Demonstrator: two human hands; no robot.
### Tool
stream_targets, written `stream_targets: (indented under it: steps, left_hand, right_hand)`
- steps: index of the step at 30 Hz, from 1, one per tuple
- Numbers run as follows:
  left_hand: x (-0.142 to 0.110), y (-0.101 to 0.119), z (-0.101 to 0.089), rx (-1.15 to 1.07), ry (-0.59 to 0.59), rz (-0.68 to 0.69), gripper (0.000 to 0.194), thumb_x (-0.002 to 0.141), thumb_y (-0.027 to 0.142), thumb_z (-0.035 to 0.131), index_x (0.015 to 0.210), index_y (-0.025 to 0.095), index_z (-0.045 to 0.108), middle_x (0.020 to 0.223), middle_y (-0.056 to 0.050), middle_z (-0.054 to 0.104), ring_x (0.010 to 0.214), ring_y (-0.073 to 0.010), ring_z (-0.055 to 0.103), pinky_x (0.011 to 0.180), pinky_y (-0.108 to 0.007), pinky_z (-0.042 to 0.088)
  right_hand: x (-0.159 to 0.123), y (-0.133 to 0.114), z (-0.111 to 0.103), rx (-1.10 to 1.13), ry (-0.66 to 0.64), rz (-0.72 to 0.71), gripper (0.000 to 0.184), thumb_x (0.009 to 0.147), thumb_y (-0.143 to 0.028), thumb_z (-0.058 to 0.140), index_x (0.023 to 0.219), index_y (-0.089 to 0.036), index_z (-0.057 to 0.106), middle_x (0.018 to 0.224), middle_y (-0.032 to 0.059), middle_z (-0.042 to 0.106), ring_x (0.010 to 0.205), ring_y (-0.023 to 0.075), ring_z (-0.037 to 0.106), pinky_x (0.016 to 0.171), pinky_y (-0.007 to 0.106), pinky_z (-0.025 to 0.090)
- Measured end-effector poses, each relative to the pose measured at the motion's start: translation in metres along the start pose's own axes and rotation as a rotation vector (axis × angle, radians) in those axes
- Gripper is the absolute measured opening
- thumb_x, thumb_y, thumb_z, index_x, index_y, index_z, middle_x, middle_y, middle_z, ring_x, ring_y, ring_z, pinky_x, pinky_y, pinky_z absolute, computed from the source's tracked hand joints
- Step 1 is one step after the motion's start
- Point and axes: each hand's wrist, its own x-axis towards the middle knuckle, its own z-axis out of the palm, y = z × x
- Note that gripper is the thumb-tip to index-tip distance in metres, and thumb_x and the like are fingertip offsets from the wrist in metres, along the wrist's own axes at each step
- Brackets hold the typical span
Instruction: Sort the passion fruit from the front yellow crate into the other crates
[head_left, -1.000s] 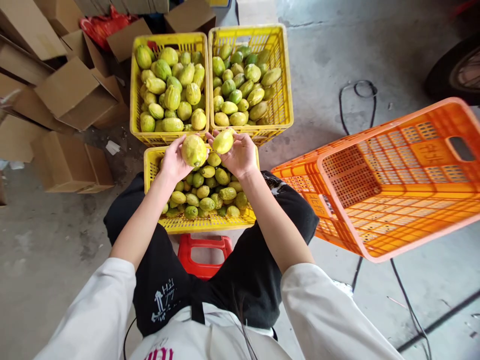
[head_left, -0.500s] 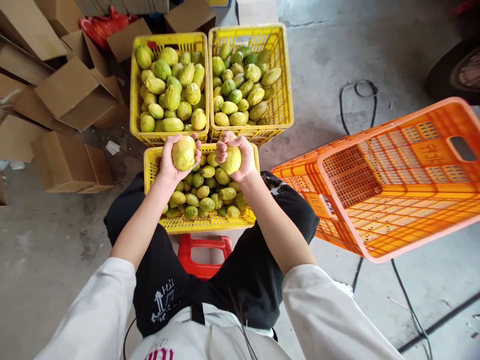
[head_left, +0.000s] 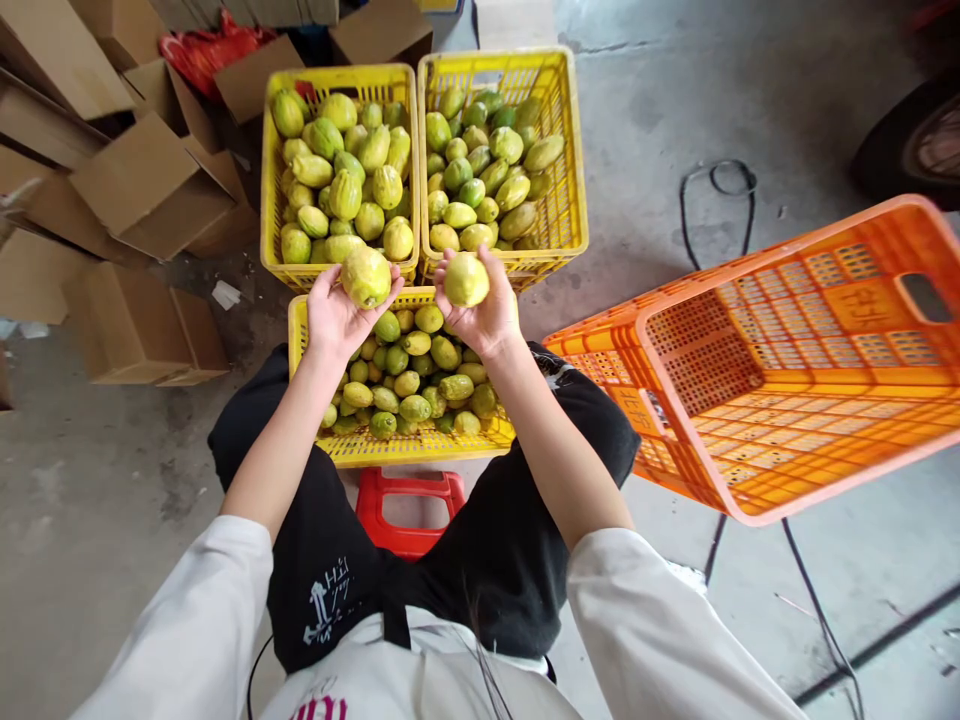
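Observation:
My left hand (head_left: 334, 318) cradles a large, lumpy yellow lemon (head_left: 366, 277) on its palm and fingers. In my right hand (head_left: 496, 315) lies a smaller, rounder yellow lemon (head_left: 466, 280), held between thumb and fingers with its tip facing me. Both hands are raised over the far side of a yellow crate (head_left: 420, 455) between my knees. Inside that crate are many small green and yellow lemons (head_left: 415, 408), partly hidden by my hands and forearms.
Two more yellow crates stand beyond: the left crate (head_left: 268, 170) holds bigger fruit, the right crate (head_left: 579, 170) mixed green-yellow fruit. An orange crate (head_left: 817, 490) tilts at right. Cardboard boxes (head_left: 142, 185) pile up at left. A red stool (head_left: 409, 542) shows below; a black cable (head_left: 684, 220) lies on the floor.
Both hands have moved slightly away from me and turned palms up. My fingers have loosened around the lemons, so more of each lemon shows.

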Motion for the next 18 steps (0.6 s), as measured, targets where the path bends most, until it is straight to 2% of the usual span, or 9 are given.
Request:
stream_targets:
  steps: [2, 5, 7, 9, 11, 13, 16, 18]
  left_hand:
    - [-0.002, 0.002, 0.001, 0.001, -0.004, 0.010, 0.033, 0.098, 0.042, 0.041, 0.110, 0.019, 0.061, 0.100, -0.009, 0.070, 0.104, -0.0238, 0.071, 0.083, -0.036, 0.063]
    - [-0.006, 0.003, 0.001, 0.005, -0.027, 0.006, 0.033, 0.096, 0.048, 0.047, 0.109, 0.022, 0.062, 0.097, -0.008, 0.070, 0.098, -0.0221, 0.072, 0.076, -0.030, 0.063]
    - [-0.008, 0.002, 0.002, 0.012, -0.045, -0.020, 0.032, 0.095, 0.047, 0.048, 0.109, 0.022, 0.061, 0.097, -0.008, 0.070, 0.092, -0.0204, 0.072, 0.070, -0.027, 0.062]
    - [-0.010, 0.000, 0.002, 0.024, -0.060, -0.063, 0.031, 0.094, 0.046, 0.048, 0.108, 0.021, 0.060, 0.095, -0.007, 0.070, 0.081, -0.0172, 0.071, 0.062, -0.022, 0.059]
    - [-0.011, -0.002, 0.003, 0.035, -0.086, -0.128, 0.030, 0.094, 0.044, 0.047, 0.105, 0.020, 0.060, 0.090, -0.006, 0.068, 0.068, -0.0137, 0.067, 0.053, -0.019, 0.054]
    - [-0.013, -0.004, 0.003, 0.056, -0.119, -0.205, 0.031, 0.094, 0.045, 0.044, 0.101, 0.020, 0.060, 0.081, -0.006, 0.065, 0.058, -0.0118, 0.062, 0.045, -0.017, 0.047]
    - [-0.014, -0.007, 0.002, 0.103, -0.158, -0.304, 0.038, 0.095, 0.049, 0.038, 0.105, 0.020, 0.060, 0.075, -0.005, 0.062, 0.051, -0.0124, 0.057, 0.038, -0.018, 0.041]
    - [-0.015, -0.009, 0.000, 0.112, -0.162, -0.334, 0.043, 0.096, 0.052, 0.036, 0.111, 0.020, 0.060, 0.075, -0.006, 0.062, 0.050, -0.0142, 0.057, 0.038, -0.021, 0.041]
  right_hand:
    - [-0.002, -0.003, -0.002, 0.009, -0.016, -0.018, 0.021, 0.100, -0.036, 0.044, 0.094, -0.021, 0.058, 0.072, -0.0019, 0.061, 0.061, 0.0103, 0.060, 0.054, 0.018, 0.056]
    - [-0.001, -0.004, -0.008, 0.003, 0.019, -0.046, 0.010, 0.093, -0.032, 0.053, 0.087, -0.023, 0.054, 0.074, -0.0020, 0.062, 0.068, 0.0118, 0.062, 0.062, 0.023, 0.059]
    - [0.002, -0.002, -0.011, -0.005, 0.019, 0.022, 0.006, 0.089, -0.026, 0.056, 0.086, -0.022, 0.052, 0.074, -0.0029, 0.062, 0.064, 0.0100, 0.062, 0.058, 0.019, 0.057]
    - [0.004, 0.003, -0.013, -0.069, -0.031, 0.123, 0.007, 0.089, -0.024, 0.057, 0.086, -0.021, 0.051, 0.067, -0.0051, 0.058, 0.053, 0.0075, 0.055, 0.048, 0.015, 0.049]
    - [0.005, 0.010, -0.013, -0.164, -0.101, 0.190, 0.013, 0.091, -0.028, 0.059, 0.084, -0.021, 0.051, 0.060, -0.0063, 0.053, 0.045, 0.0070, 0.049, 0.041, 0.014, 0.042]
    - [0.005, 0.019, -0.012, -0.232, -0.163, 0.222, 0.024, 0.094, -0.039, 0.059, 0.081, -0.021, 0.049, 0.057, -0.0061, 0.051, 0.042, 0.0084, 0.047, 0.039, 0.016, 0.040]
    - [0.003, 0.028, -0.011, -0.245, -0.238, 0.283, 0.038, 0.096, -0.055, 0.053, 0.080, -0.021, 0.048, 0.055, -0.0058, 0.048, 0.039, 0.0099, 0.045, 0.036, 0.019, 0.039]
    - [0.000, 0.029, -0.010, -0.218, -0.274, 0.299, 0.044, 0.097, -0.061, 0.045, 0.079, -0.022, 0.047, 0.054, -0.0056, 0.047, 0.038, 0.0108, 0.044, 0.035, 0.020, 0.039]
